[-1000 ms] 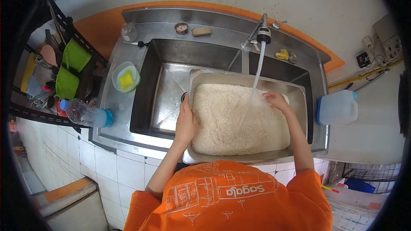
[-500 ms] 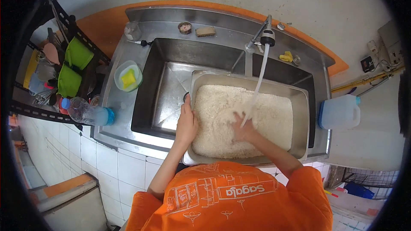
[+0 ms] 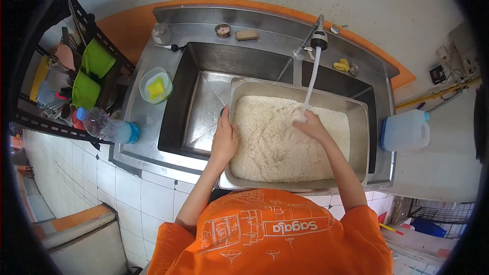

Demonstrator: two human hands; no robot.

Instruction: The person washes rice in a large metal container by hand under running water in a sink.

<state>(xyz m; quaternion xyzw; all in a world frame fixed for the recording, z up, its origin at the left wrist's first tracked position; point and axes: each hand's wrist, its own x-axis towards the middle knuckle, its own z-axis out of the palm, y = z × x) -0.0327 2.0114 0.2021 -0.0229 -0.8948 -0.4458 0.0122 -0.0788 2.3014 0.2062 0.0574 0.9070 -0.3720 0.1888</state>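
- White rice (image 3: 275,142) fills a steel tray (image 3: 293,90) set across the sink (image 3: 204,66); a stream of water (image 3: 310,84) falls from the tap (image 3: 318,35) onto it.
- Right hand (image 3: 311,126) lies in the rice under the stream, fingers spread and blurred.
- Left hand (image 3: 224,140) grips the tray's left rim, fingers curled around it.
- A lidded container (image 3: 155,85) with something yellow inside and a plastic bottle (image 3: 107,127) sit on the drainboard; a white jug (image 3: 406,131) stands right of the sink.

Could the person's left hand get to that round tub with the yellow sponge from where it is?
Probably yes: the left hand grips the tray rim, and only open sink lies before the tub.
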